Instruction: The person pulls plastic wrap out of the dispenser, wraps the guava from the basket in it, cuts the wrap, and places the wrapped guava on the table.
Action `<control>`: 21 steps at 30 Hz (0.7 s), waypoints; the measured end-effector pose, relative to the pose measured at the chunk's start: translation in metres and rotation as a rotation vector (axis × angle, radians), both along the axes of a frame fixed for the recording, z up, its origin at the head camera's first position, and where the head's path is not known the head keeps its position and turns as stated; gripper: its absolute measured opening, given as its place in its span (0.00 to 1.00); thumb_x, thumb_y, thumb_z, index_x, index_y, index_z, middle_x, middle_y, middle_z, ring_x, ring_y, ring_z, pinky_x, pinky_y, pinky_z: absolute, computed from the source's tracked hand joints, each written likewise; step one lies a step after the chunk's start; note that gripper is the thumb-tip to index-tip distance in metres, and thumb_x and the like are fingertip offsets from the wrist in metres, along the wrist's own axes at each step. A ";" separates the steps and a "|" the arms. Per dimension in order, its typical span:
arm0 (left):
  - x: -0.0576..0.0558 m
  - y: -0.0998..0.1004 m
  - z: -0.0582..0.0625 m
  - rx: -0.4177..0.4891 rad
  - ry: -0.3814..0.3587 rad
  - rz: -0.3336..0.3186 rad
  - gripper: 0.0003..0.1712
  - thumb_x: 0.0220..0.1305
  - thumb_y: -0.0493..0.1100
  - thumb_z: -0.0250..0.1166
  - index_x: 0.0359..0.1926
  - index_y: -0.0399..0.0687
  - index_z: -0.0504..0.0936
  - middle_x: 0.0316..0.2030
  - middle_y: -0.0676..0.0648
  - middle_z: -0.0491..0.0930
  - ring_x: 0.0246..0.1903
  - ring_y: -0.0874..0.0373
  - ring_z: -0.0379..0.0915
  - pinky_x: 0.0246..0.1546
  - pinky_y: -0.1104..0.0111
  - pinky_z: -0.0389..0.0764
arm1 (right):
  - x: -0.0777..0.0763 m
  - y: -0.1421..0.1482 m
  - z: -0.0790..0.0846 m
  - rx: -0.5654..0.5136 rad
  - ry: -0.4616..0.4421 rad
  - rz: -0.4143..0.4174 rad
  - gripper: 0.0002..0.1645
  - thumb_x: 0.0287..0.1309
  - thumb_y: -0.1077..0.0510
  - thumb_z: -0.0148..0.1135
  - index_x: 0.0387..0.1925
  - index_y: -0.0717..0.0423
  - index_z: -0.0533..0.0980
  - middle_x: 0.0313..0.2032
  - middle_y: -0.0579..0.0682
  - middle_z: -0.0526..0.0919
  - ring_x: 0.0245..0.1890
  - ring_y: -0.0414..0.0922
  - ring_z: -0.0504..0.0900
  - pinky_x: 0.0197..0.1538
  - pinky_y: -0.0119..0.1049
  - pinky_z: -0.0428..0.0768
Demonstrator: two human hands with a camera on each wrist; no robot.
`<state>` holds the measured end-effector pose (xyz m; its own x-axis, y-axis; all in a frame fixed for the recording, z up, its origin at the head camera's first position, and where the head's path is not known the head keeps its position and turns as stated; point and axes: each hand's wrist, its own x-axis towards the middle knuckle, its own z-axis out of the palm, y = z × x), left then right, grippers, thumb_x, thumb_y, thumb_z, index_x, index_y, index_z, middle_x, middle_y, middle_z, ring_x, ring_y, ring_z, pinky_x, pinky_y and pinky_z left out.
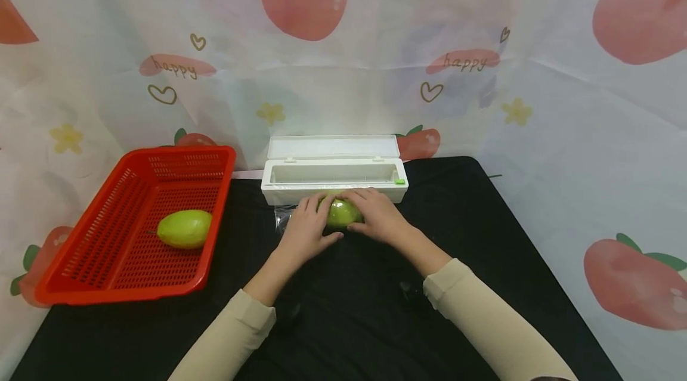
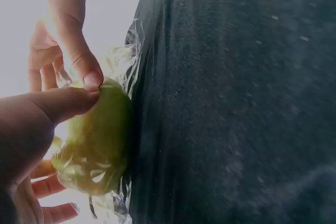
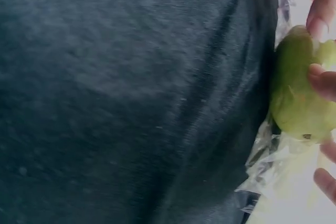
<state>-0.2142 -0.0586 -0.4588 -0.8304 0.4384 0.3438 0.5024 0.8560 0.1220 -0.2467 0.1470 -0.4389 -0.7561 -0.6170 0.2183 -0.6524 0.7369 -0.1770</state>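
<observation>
A green, mango-like fruit (image 1: 343, 214) in clear plastic film (image 1: 283, 219) lies on the black cloth, in front of a white wrap box. My left hand (image 1: 305, 227) holds it from the left, with the thumb (image 2: 68, 103) on the near side and fingers around the stem end. My right hand (image 1: 378, 217) grips the other end, fingers over the top and thumb against the near side. In the left wrist view both thumbs nearly meet on the fruit. Crumpled film (image 3: 268, 163) spreads past its end in the right wrist view.
The long white wrap box (image 1: 335, 195) stands at the back with its lid (image 1: 334, 147) raised and a green slider (image 1: 399, 181) on its rim. To the left sits a red plastic basket (image 1: 118, 294) with another green fruit (image 1: 185, 229). A printed curtain (image 1: 343, 89) hangs behind the table.
</observation>
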 end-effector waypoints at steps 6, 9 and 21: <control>-0.006 0.008 0.002 -0.023 0.014 0.030 0.53 0.54 0.71 0.69 0.70 0.43 0.66 0.61 0.38 0.71 0.56 0.40 0.70 0.55 0.52 0.77 | 0.008 0.007 -0.008 -0.091 0.033 -0.021 0.49 0.51 0.48 0.78 0.71 0.51 0.66 0.67 0.54 0.72 0.65 0.55 0.71 0.64 0.56 0.72; -0.007 0.014 0.001 -0.021 0.044 0.040 0.50 0.57 0.73 0.64 0.69 0.45 0.69 0.59 0.37 0.73 0.54 0.39 0.71 0.52 0.52 0.78 | 0.019 0.016 -0.010 -0.221 0.066 -0.080 0.47 0.50 0.51 0.78 0.70 0.54 0.68 0.66 0.56 0.72 0.65 0.56 0.71 0.64 0.55 0.72; -0.008 0.018 0.003 0.025 0.007 0.117 0.38 0.64 0.66 0.64 0.66 0.50 0.73 0.57 0.38 0.74 0.53 0.41 0.70 0.46 0.53 0.80 | 0.074 0.014 -0.021 -0.800 -0.405 -0.248 0.24 0.61 0.63 0.65 0.59 0.59 0.76 0.45 0.57 0.83 0.43 0.47 0.85 0.46 0.35 0.83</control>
